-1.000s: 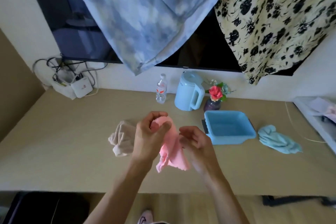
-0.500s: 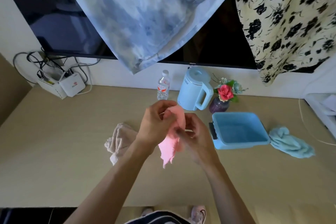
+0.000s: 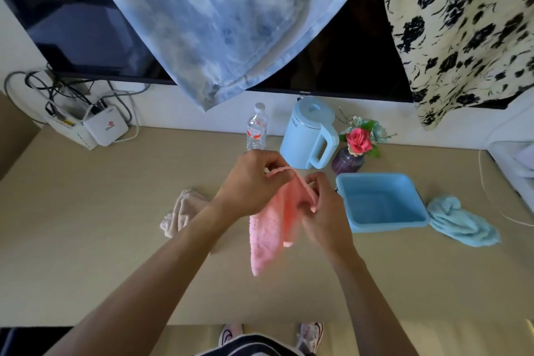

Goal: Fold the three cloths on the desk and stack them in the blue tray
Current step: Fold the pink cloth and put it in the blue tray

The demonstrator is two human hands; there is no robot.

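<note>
Together, the left hand (image 3: 250, 182) and right hand (image 3: 321, 212) pinch the upper edge of the pink cloth (image 3: 270, 235), which hangs at their 6 o'clock above the table (image 3: 86, 211), blue tray (image 3: 387, 227) at 3 o'clock.

Both hands hold the pink cloth (image 3: 270, 228) up over the desk (image 3: 86, 240): the left hand (image 3: 248, 182) pinches its top edge, the right hand (image 3: 323, 211) grips it just beside. A beige cloth (image 3: 180, 209) lies crumpled to the left. The blue tray (image 3: 381, 202) sits right, a teal cloth (image 3: 459, 222) just beyond it.
</note>
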